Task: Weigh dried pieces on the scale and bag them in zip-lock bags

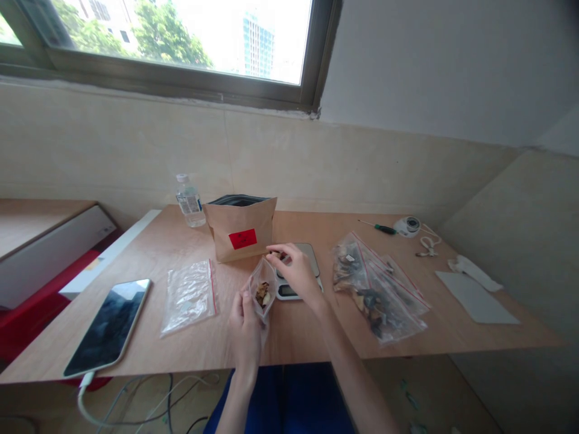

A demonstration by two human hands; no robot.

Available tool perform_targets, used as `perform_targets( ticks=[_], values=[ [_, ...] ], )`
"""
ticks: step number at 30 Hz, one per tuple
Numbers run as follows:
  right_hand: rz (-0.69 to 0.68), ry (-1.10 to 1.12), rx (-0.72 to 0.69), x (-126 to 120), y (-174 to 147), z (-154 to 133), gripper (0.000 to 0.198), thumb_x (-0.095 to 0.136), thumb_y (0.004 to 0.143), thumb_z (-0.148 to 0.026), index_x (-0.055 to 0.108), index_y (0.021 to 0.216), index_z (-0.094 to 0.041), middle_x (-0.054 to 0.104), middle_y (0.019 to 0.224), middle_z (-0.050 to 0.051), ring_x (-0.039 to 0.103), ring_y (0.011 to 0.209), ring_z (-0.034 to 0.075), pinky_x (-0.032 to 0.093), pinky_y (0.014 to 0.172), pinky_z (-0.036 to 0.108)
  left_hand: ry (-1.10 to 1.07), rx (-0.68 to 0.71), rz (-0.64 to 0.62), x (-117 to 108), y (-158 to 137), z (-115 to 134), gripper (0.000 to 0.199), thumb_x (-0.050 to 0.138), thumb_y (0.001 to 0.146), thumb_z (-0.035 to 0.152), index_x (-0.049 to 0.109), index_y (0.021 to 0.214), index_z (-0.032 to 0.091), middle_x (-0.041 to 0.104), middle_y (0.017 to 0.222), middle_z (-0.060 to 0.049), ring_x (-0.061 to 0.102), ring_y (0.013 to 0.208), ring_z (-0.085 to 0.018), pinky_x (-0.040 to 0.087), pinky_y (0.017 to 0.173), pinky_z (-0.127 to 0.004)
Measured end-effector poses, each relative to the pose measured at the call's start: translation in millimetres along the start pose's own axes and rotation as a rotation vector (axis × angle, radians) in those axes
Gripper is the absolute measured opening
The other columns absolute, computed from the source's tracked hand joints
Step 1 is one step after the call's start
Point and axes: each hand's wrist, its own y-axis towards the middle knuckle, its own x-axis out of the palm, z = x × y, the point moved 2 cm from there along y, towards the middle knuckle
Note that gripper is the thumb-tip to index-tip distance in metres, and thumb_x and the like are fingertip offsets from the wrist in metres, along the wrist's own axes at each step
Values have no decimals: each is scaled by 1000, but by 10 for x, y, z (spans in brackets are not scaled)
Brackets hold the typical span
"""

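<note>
My left hand (244,322) holds a small clear zip bag (263,290) upright with its mouth open; brown dried pieces lie in its bottom. My right hand (296,271) hovers at the bag's mouth, fingers pinched on a few dried pieces, just above a small digital scale (312,256). Behind the hands stands an open brown paper pouch (240,232) with a red label.
A pile of filled zip bags (377,286) lies at the right. An empty zip bag (190,295) and a charging phone (108,325) lie left. A water bottle (190,202), a screwdriver (377,227), a small round white device (408,226) and a grey sheet (474,298) sit farther out.
</note>
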Motion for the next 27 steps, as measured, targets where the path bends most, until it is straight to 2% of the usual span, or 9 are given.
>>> perform_targets(
  ticks=[4, 9, 11, 13, 15, 17, 21, 23, 27],
  values=[
    [-42, -32, -76, -30, -122, -195, 22, 55, 88, -28, 64, 108, -23, 64, 108, 5, 55, 106, 17, 39, 96, 34, 79, 38, 23, -41, 9, 7, 41, 44, 86, 49, 64, 101, 16, 69, 93, -7, 64, 90, -22, 50, 82, -35],
    [-27, 35, 33, -34, -524, 1, 29, 45, 92, -34, 58, 116, -25, 56, 120, 7, 49, 117, 19, 37, 102, 38, -35, 1, 33, -66, 38, -51, 38, 44, 87, 45, 63, 105, 18, 69, 103, -9, 62, 102, -23, 49, 88, -37],
    [-62, 88, 110, 5, -743, 92, 41, 49, 90, -39, 47, 129, -26, 48, 131, 9, 45, 124, 21, 37, 104, 40, -118, -45, 16, -53, 45, -87, 38, 43, 87, 44, 61, 108, 18, 67, 109, -10, 61, 107, -23, 48, 90, -38],
    [-149, 130, 168, 65, -934, 138, 65, 59, 83, -43, 31, 140, -26, 36, 143, 10, 36, 131, 23, 33, 108, 42, -191, -87, -1, -34, 39, -111, 38, 42, 88, 43, 60, 111, 18, 65, 115, -11, 60, 110, -24, 48, 91, -38],
    [-217, 161, 204, 126, -1051, 141, 82, 66, 76, -44, 23, 143, -27, 30, 148, 10, 31, 135, 24, 29, 110, 44, -230, -104, -20, -13, 12, -109, 38, 43, 88, 43, 59, 111, 18, 63, 119, -11, 58, 112, -24, 48, 92, -39],
    [-197, 185, 230, 167, -1081, 125, 79, 66, 76, -44, 27, 142, -26, 35, 146, 9, 34, 134, 24, 30, 110, 44, -228, -93, -68, 8, -38, -79, 38, 43, 88, 45, 61, 108, 17, 62, 121, -11, 56, 115, -24, 45, 96, -39],
    [-22, 260, 220, 180, -1008, 123, 45, 49, 89, -41, 45, 131, -26, 51, 134, 7, 48, 124, 20, 38, 105, 39, -100, 3, -268, 48, -157, 27, 43, 39, 90, 49, 66, 92, 16, 62, 121, -11, 51, 121, -25, 35, 106, -41],
    [38, 310, 200, 153, -987, 161, 37, 41, 93, -41, 54, 124, -25, 57, 127, 7, 51, 121, 20, 39, 104, 38, -53, 57, -318, 45, -187, 64, 44, 36, 91, 49, 66, 89, 16, 63, 120, -12, 52, 120, -24, 32, 108, -40],
    [157, 422, 303, 32, -1026, 301, 41, 37, 93, -47, 66, 105, -20, 68, 110, 10, 61, 107, 23, 46, 96, 40, -133, 23, -287, -22, -134, 35, 43, 33, 91, 52, 55, 96, 16, 71, 98, -14, 67, 95, -25, 48, 92, -44]
  ],
)
